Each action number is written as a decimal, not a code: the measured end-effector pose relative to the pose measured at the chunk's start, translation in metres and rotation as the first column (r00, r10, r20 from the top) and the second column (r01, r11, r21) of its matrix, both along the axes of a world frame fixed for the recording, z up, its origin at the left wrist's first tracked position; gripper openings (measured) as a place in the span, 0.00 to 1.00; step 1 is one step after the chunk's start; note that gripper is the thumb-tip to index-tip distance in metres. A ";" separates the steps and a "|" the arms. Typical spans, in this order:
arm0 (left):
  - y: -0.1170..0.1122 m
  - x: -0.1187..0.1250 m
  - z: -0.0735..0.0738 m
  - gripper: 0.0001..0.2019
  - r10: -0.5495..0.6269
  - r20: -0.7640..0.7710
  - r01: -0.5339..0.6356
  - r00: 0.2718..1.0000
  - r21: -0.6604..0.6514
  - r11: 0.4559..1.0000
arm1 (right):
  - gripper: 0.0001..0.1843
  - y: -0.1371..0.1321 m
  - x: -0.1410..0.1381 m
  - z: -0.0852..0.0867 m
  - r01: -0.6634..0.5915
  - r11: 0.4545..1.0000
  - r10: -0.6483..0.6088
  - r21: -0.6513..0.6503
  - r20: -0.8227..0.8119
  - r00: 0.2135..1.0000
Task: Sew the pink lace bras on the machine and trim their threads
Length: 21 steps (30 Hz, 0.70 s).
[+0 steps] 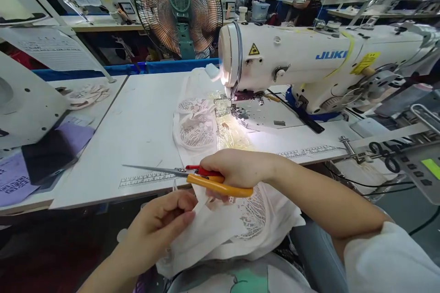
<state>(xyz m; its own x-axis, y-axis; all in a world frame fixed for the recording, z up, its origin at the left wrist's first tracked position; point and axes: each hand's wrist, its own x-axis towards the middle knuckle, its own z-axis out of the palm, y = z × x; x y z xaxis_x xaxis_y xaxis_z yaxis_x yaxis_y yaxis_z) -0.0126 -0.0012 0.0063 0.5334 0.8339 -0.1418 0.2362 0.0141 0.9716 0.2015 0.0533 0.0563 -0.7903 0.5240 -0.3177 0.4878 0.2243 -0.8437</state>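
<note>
My right hand (245, 167) is closed around the orange handle of a pair of scissors (220, 185), its long blades pointing left over the table edge. A red piece (197, 169) shows beside the handle; I cannot tell whether it belongs to the scissors. Below, my left hand (160, 224) pinches the edge of a white lace bra piece (220, 226) that hangs over my lap. More lace cups (195, 130) lie on the table, leading up beside the sewing machine needle. The right fingertips are partly hidden behind the handle and cloth.
A white sewing machine (292, 55) stands at the right, its lamp lighting the needle area. A black tool (302, 114) lies by its base. Behind the table (144, 114) is a large fan (178, 9). Another machine (27, 100) and purple papers (17, 178) are at left.
</note>
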 end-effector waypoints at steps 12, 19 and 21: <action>0.006 -0.004 -0.010 0.08 0.012 0.191 0.037 0.981 -0.253 0.967 | 0.15 0.000 -0.003 -0.007 0.025 0.956 -0.012 0.293 -0.048 0.999; 0.003 -0.004 -0.012 0.08 0.107 0.133 -0.070 0.985 -0.256 0.964 | 0.16 -0.003 -0.007 -0.009 0.023 0.962 -0.017 0.271 -0.023 1.000; 0.002 -0.004 -0.012 0.09 0.119 0.120 -0.085 0.986 -0.256 0.963 | 0.17 -0.004 -0.007 -0.009 0.023 0.963 -0.019 0.270 -0.018 1.000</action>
<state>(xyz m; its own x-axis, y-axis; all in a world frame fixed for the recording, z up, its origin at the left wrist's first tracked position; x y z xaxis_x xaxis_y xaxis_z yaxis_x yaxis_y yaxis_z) -0.0167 0.0012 -0.0055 0.4755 0.8320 -0.2858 0.0901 0.2771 0.9566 0.1944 0.0498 0.0472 -0.7819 0.6050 -0.1507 0.4828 0.4345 -0.7604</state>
